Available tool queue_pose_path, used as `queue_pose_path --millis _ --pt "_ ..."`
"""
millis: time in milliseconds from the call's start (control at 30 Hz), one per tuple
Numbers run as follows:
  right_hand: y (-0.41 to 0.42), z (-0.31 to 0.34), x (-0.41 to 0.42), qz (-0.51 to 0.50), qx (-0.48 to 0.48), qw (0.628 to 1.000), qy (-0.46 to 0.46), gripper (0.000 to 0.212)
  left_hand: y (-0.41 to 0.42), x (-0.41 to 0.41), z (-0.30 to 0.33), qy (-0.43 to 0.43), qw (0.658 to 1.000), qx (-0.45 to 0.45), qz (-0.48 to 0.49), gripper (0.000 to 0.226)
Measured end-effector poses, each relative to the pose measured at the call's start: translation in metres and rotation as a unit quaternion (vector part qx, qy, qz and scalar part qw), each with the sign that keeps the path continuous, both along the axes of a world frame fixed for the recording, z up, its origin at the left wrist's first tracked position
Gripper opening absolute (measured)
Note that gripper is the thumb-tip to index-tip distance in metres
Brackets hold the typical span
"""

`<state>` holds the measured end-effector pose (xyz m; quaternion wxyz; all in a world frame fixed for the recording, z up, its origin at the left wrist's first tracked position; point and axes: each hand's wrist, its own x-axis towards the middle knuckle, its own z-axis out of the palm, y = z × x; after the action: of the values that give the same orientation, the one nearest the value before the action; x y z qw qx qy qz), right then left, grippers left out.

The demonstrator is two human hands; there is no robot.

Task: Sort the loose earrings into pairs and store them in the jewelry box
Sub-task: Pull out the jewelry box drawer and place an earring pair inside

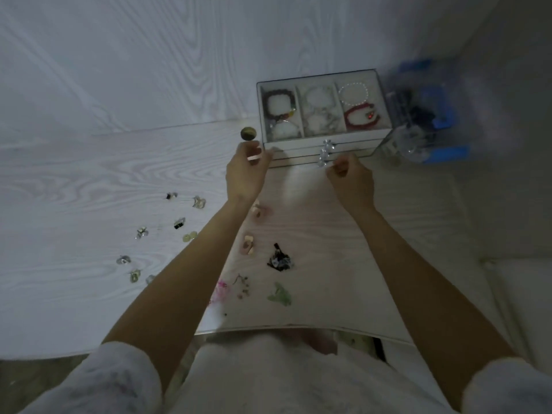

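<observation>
Both arms stretched forward over the bench (74, 180), forearms bare, sleeves pushed up. Left hand (245, 171) raised at the jewelry box (324, 121) front corner, grip pinching something small and pale, too blurry to name. Right hand (352, 180) just by the lower crystal drawer knob (324, 158), fingers curled; couldn't tell if touching. Loose earrings (179, 224) scattered on the bench left of the arms and between them.

White table (74, 180) w/ jewelry box (322, 144), loose earrings (179, 224).
</observation>
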<state>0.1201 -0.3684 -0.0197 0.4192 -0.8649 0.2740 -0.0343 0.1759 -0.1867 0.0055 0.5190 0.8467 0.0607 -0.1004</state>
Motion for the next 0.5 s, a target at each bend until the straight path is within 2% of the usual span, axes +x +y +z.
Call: queue_pose_path --millis 100,300,500 --pt "-0.002 -0.008 0.015 -0.012 0.002 1.000 0.015 0.026 -0.007 0.008 0.000 0.008 1.000 -0.026 0.003 0.042" --pt "0.005 -0.020 0.028 -0.068 -0.022 0.997 0.019 0.022 -0.007 0.015 -0.005 -0.002 0.999 -0.026 0.031 0.016" --pt "0.010 -0.024 0.014 -0.085 -0.017 0.996 0.028 0.020 -0.004 0.020 -0.005 0.014 0.999 -0.046 0.018 0.022"
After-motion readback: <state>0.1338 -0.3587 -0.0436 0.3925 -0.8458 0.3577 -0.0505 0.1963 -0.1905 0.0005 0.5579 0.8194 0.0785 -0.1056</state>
